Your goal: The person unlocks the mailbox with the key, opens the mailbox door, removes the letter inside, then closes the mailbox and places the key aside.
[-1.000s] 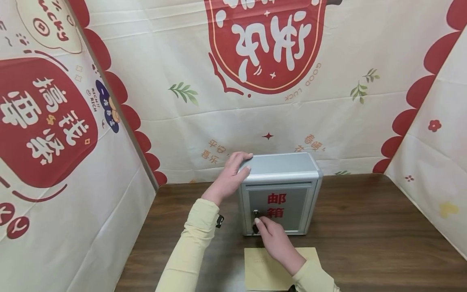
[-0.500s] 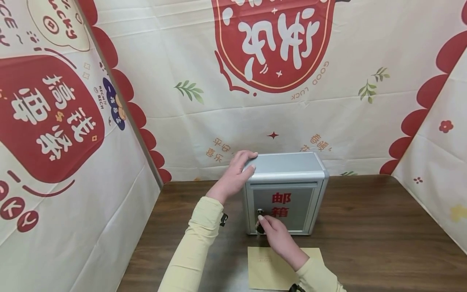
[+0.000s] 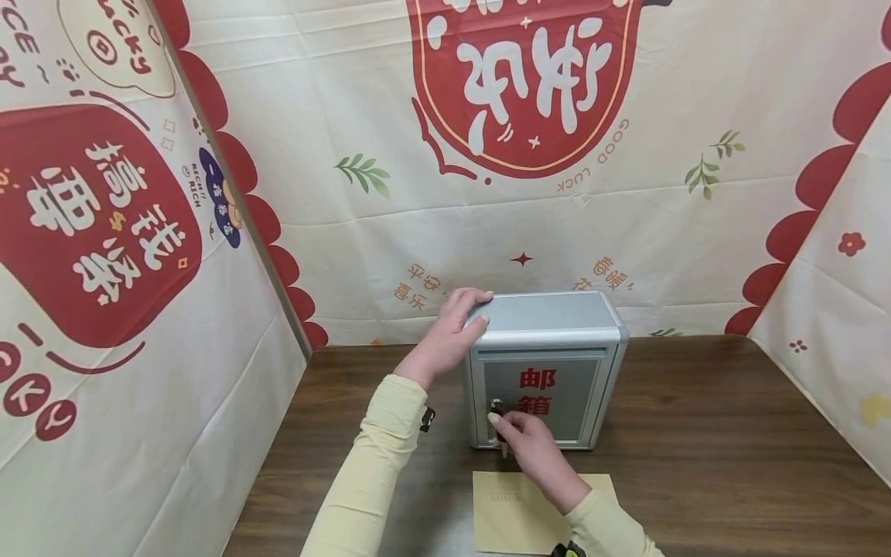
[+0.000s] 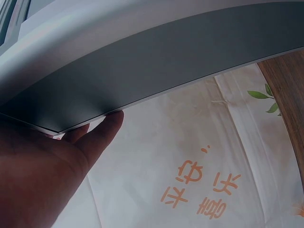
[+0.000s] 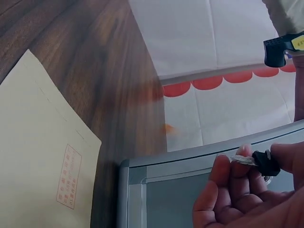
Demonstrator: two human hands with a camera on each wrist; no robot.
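Note:
A silver-grey metal mailbox [image 3: 546, 313] with red characters on its door stands upright on the table. My left hand [image 3: 442, 340] holds its top left corner, thumb toward the front edge and fingers over the back; the left wrist view shows fingertips at the panel's edge. At the door's left side, my right hand [image 3: 532, 449] pinches the black head of a key [image 5: 266, 163] at the lock [image 3: 496, 405]. A second, silver key [image 5: 243, 160] hangs from the same ring beside the curled fingers. The key's tip is hidden. The door looks closed.
A yellow-brown envelope [image 3: 515, 518] with red print lies flat before the mailbox, partly under the right forearm. The brown wooden table [image 3: 696, 433] meets printed cloth walls [image 3: 313, 255] at the back and both sides.
The head view has shifted slightly, moving the mailbox right in the picture. My right thumb and fingers have shifted a little on the key, and the hanging key now shows below them. My left hand stays put.

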